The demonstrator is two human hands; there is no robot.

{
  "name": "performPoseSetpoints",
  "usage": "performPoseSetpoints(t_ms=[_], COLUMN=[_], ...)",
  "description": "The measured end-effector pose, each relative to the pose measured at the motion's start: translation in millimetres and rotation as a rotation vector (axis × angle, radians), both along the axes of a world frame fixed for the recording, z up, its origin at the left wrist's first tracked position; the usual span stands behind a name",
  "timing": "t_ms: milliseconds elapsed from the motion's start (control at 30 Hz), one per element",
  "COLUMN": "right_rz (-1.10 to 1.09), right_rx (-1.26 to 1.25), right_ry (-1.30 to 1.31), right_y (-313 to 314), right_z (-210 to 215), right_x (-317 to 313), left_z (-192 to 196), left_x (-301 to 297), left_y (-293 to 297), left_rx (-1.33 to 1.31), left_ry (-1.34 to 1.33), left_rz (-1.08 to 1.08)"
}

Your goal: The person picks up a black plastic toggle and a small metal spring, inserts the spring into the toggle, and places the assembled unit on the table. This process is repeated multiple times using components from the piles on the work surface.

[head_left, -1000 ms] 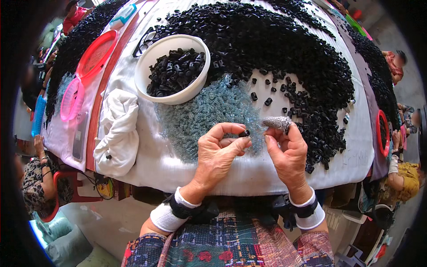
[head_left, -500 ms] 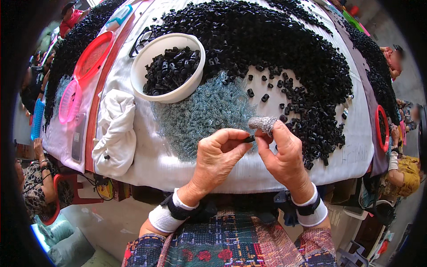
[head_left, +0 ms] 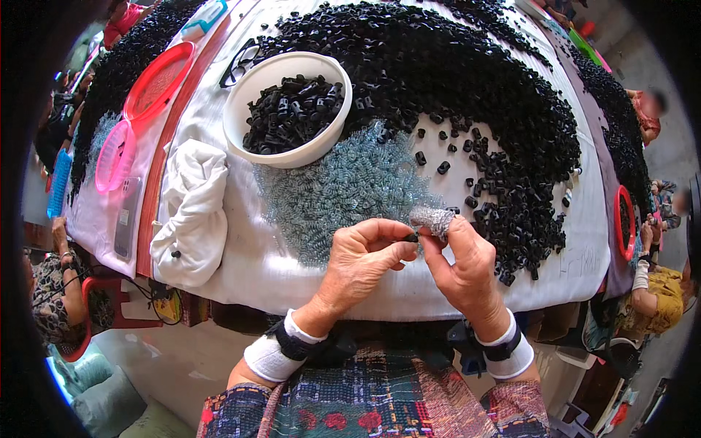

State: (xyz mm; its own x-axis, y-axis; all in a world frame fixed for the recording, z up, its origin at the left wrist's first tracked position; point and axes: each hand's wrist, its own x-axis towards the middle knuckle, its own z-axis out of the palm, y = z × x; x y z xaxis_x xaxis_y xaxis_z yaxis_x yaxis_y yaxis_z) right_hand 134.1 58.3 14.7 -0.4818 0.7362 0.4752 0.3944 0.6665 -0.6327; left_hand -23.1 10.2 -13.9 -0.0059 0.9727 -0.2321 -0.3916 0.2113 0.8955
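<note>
My left hand pinches a small black plastic piece between thumb and forefinger, just over the table's near edge. My right hand is closed around a clump of small metal springs and meets the left hand at the black piece. Behind the hands lies a flat heap of grey springs on the white table cover. A white bowl holding black pieces stands beyond it, and a wide pile of loose black pieces curves across the far and right side.
A crumpled white cloth lies at the left edge, next to a phone. Pink and red baskets and black eyeglasses sit further left. Other people sit at the left and right sides.
Both hands have drawn a little closer together and slightly toward me; the spring clump in my right hand now touches the black piece held by my left.
</note>
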Motion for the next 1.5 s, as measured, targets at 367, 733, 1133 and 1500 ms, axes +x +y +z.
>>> performPoseSetpoints(t_ms=[367, 733, 1133, 1500], right_rz=[0.031, -0.406, -0.398, -0.196], right_rx=[0.08, 0.137, 0.232, -0.136], right_ry=[0.041, -0.199, -0.554, 0.065], right_y=[-2, 72, 89, 31], right_z=[3, -6, -26, 10], right_x=[5, 47, 37, 12], left_z=[3, 0, -2, -4], left_x=[4, 2, -2, 2], left_y=[3, 0, 1, -2], left_rx=[0.026, -0.011, -0.022, 0.004], left_ry=[-0.115, -0.094, -0.123, -0.118], left_rz=[0.003, -0.049, -0.082, 0.014])
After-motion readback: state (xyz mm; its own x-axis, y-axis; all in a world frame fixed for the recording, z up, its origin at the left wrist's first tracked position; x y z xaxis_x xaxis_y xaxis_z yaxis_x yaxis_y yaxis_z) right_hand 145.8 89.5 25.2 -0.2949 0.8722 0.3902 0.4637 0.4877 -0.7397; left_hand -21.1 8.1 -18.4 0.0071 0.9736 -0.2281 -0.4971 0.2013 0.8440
